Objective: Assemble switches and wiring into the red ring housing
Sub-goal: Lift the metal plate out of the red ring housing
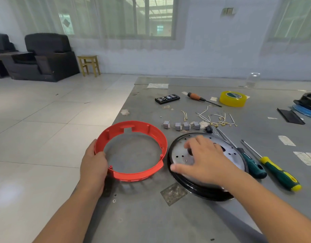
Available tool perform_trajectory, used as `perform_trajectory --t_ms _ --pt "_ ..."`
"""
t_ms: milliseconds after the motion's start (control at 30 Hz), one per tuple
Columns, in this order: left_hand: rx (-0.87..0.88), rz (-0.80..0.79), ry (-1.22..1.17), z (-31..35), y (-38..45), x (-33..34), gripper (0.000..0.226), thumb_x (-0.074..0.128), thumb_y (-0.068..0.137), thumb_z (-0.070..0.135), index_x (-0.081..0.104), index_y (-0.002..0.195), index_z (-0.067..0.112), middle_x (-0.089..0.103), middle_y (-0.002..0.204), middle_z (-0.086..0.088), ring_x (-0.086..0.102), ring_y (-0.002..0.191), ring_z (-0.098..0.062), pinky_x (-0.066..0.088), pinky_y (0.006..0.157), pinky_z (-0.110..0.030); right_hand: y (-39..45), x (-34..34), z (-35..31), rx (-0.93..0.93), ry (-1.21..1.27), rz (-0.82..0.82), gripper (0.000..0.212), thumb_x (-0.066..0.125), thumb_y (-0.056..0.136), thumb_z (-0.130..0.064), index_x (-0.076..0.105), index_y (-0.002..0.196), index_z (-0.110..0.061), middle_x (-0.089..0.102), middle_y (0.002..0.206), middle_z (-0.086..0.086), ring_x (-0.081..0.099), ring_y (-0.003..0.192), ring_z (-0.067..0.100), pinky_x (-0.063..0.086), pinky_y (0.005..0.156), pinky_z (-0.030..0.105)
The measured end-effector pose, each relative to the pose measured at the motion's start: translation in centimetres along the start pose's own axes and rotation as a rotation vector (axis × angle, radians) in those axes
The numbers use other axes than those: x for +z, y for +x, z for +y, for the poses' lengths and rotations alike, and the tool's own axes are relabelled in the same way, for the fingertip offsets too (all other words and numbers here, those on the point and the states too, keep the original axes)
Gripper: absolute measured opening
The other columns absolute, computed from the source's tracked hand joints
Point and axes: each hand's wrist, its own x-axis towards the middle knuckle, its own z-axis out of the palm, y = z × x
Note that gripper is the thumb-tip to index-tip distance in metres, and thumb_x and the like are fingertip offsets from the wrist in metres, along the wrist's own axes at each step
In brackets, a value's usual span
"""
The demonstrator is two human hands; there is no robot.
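The red ring housing (132,151) lay flat on the grey worktable (204,216), close to its left edge. The left hand (93,165) gripped the housing's near-left wall, fingers curled over the rim. The right hand (202,158) rested with fingers spread and relaxed on the round metal plate (184,155), which sat just beside the housing on its right; it gripped nothing.

The four grey switches (181,125) stood in a row beyond both parts, running left to right, roughly between the housing and the plate. The loose wires (214,118) lay scattered just right of that row.

The switches lay forward of the right hand's fingertips and nearer to that hand than to the left. A forward reach by the right hand therefore appeared the shorter path, with the left hand steadying the housing.
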Motion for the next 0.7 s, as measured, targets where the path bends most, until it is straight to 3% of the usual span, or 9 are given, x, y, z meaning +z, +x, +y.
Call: perform_trajectory --t_ms 67,133,233,400,500,600,700 --pt "0.04 0.007 0.084 -0.2 0.1 0.0 0.059 0.044 0.077 0.006 0.071 0.125 0.028 0.074 0.112 0.004 0.07 0.106 -0.022 0.058 0.081 -0.038 -1.6 0.1 1.2 0.004 -0.054 -0.109 0.104 0.038 0.052 -0.105 0.038 0.132 -0.038 0.039 0.125 -0.015 0.039 0.126 0.015 0.029 0.105 0.038" --pt "0.059 0.001 0.167 -0.1 -0.1 0.0 0.057 0.042 0.078 0.001 0.072 0.118 0.027 0.075 0.117 -0.002 0.068 0.109 -0.028 0.059 0.091 -0.049 -2.4 0.7 1.9 -0.021 -0.075 -0.132 0.11 0.043 0.05 -0.104 0.03 0.138 -0.04 0.039 0.126 -0.017 0.038 0.127 0.013 0.029 0.108 0.037" --pt "0.024 0.027 0.225 0.2 -0.4 0.0 0.074 0.045 0.085 -0.002 0.052 0.152 0.028 0.056 0.153 -0.001 0.054 0.137 -0.028 0.047 0.113 -0.052 -2.6 1.4 1.9 -0.041 -0.03 -0.096 0.103 0.051 0.055 -0.098 0.028 0.137 -0.04 0.043 0.113 -0.021 0.046 0.116 0.009 0.03 0.107 0.037" --pt "0.038 -0.003 0.265 1.3 -1.6 0.2 0.092 0.045 0.064 0.02 0.048 0.156 0.026 0.055 0.152 0.004 0.051 0.139 -0.025 0.043 0.117 -0.05 -2.7 1.4 1.8 -0.048 0.014 -0.044 0.093 0.052 0.06 -0.092 0.033 0.134 -0.04 0.042 0.094 -0.026 0.051 0.098 0.007 0.03 0.103 0.035" --pt "0.038 -0.025 0.286 1.6 -2.2 0.3 0.079 0.046 0.069 0.016 0.06 0.144 0.037 0.065 0.135 0.014 0.059 0.125 -0.021 0.05 0.107 -0.045 -2.6 0.5 2.0 -0.043 0.04 0.011 0.092 0.051 0.06 -0.092 0.035 0.135 -0.04 0.046 0.098 -0.026 0.049 0.096 0.006 0.031 0.098 0.035" --pt "0.073 -0.062 0.319 1.7 -2.4 0.3 0.056 0.046 0.069 0.013 0.065 0.104 0.053 0.072 0.096 0.027 0.067 0.1 -0.016 0.052 0.079 -0.036 -2.3 -0.9 2.2 -0.041 0.022 0.093 0.093 0.049 0.061 -0.094 0.036 0.136 -0.041 0.05 0.108 -0.022 0.047 0.096 0.006 0.031 0.095 0.035" --pt "0.116 -0.096 0.321 1.4 -2.0 0.6 0.056 0.045 0.076 -0.001 0.069 0.115 0.032 0.073 0.096 0.011 0.067 0.098 -0.023 0.048 0.071 -0.032 -1.9 -2.7 2.4 -0.038 0.05 0.171 0.085 0.053 0.061 -0.092 0.038 0.129 -0.043 0.05 0.1 -0.025 0.049 0.088 0.001 0.032 0.093 0.037"
